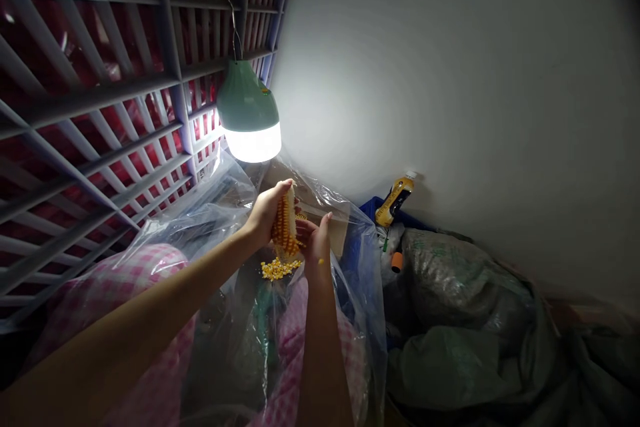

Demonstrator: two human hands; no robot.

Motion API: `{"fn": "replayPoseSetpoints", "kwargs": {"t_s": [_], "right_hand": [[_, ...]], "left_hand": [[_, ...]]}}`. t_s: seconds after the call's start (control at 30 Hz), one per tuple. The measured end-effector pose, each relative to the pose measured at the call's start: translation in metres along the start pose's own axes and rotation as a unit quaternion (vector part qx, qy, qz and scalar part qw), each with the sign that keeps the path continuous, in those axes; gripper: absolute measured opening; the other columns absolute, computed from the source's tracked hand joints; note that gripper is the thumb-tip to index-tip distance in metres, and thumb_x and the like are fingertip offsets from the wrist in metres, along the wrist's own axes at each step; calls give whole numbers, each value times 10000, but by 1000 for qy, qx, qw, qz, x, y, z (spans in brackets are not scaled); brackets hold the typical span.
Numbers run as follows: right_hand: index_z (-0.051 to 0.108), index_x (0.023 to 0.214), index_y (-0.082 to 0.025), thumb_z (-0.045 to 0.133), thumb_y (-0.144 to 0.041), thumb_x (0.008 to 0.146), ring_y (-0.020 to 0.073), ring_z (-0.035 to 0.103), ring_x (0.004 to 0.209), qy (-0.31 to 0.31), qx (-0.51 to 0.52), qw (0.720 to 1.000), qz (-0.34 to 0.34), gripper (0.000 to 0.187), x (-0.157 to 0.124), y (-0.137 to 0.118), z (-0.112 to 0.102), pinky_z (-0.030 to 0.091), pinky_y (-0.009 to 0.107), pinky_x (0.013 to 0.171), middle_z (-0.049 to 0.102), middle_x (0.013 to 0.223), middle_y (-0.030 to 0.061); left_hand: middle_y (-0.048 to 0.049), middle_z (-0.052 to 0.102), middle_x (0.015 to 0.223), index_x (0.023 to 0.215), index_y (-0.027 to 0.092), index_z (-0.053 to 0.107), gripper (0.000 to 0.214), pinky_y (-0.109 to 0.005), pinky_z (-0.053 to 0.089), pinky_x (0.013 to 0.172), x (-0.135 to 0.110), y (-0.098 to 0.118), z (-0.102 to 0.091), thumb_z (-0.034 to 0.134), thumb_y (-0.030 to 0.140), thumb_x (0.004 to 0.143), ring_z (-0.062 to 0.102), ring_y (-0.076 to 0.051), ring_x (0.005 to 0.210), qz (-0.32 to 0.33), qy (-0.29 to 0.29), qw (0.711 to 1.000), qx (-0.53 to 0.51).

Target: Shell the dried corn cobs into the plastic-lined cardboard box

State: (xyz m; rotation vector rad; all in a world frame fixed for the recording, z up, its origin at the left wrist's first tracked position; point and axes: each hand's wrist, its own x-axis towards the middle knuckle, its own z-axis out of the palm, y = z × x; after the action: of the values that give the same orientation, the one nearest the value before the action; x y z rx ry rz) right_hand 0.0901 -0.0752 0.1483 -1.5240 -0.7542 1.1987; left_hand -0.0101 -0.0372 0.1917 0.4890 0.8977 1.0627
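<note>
My left hand (pixel 267 213) is wrapped round an upright corn cob (pixel 286 223) with yellow kernels. My right hand (pixel 315 243) is against the cob's lower right side, fingers curled on it with the thumb raised. A small heap of loose yellow kernels (pixel 279 269) lies just below the cob on a clear plastic sheet (pixel 227 207) spread over my lap. One kernel shows by my right wrist.
A lit green hanging lamp (pixel 249 117) hangs from a slatted grid (pixel 100 100) on the left. A plain wall fills the upper right. A yellow bottle (pixel 395 201), an orange item (pixel 397 261) and grey-green sacks (pixel 450 293) lie to the right. Pink checked cloth (pixel 120 293) covers my legs.
</note>
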Motion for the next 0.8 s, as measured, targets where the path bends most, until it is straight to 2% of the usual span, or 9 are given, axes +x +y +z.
{"fn": "replayPoseSetpoints", "kwargs": {"t_s": [0.1, 0.17, 0.33, 0.5, 0.57, 0.67, 0.73, 0.8], "right_hand": [[651, 654, -153, 98, -705, 769, 149, 562, 546, 21, -76, 997, -12, 790, -12, -12, 0, 394, 235, 514, 615, 555, 66], [643, 634, -152, 156, -699, 772, 146, 546, 523, 29, -114, 993, -29, 745, -20, -16, 6, 369, 231, 484, 610, 546, 60], [589, 546, -163, 240, -621, 814, 131, 485, 473, 78, -127, 986, -80, 635, -29, -10, 23, 330, 235, 464, 546, 479, 19], [570, 541, -171, 258, -609, 815, 133, 485, 483, 109, -98, 989, -34, 604, -26, -1, 22, 354, 241, 481, 550, 507, 23], [574, 550, -170, 238, -630, 810, 142, 509, 506, 85, -93, 992, -12, 627, -24, -4, 18, 368, 245, 494, 570, 529, 38], [600, 612, -151, 144, -672, 797, 156, 535, 515, 8, -45, 998, 46, 717, -21, -11, 9, 383, 247, 480, 570, 515, 59], [617, 698, -136, 104, -699, 777, 153, 543, 507, -48, -9, 996, 73, 766, -22, -16, 3, 390, 241, 460, 570, 521, 59], [621, 821, -140, 157, -715, 764, 141, 552, 518, -93, -17, 994, 58, 741, -25, -20, -3, 396, 225, 455, 590, 579, 48]], "left_hand": [[36, 530, 580, 738, 177, 509, 304, -213, 431, 427, 3, -2, 0, 632, 438, 642, 525, -100, 457, 88, 32, 995, 24], [49, 511, 561, 737, 183, 495, 306, -214, 434, 434, 4, -5, 0, 643, 432, 637, 524, -102, 458, 97, 27, 994, 41], [46, 500, 519, 672, 177, 482, 303, -221, 428, 431, 2, -10, 0, 658, 419, 626, 513, -108, 449, 54, -31, 995, 74], [25, 537, 533, 671, 178, 505, 293, -238, 444, 448, 0, -15, -1, 658, 422, 616, 524, -118, 448, -12, -71, 995, 62], [13, 550, 542, 680, 174, 523, 293, -241, 445, 444, -1, -16, 0, 658, 425, 608, 529, -122, 443, -40, -78, 995, 52], [-5, 553, 534, 669, 169, 535, 324, -256, 451, 437, -1, -9, 0, 632, 473, 612, 539, -137, 444, -87, -57, 994, 31], [-4, 542, 528, 662, 169, 536, 348, -258, 447, 424, 1, -2, -1, 609, 507, 618, 539, -139, 442, -90, -16, 996, 6], [5, 539, 544, 674, 169, 537, 340, -250, 444, 421, 3, 5, -1, 610, 497, 621, 537, -130, 448, -59, 18, 998, -27]]}}
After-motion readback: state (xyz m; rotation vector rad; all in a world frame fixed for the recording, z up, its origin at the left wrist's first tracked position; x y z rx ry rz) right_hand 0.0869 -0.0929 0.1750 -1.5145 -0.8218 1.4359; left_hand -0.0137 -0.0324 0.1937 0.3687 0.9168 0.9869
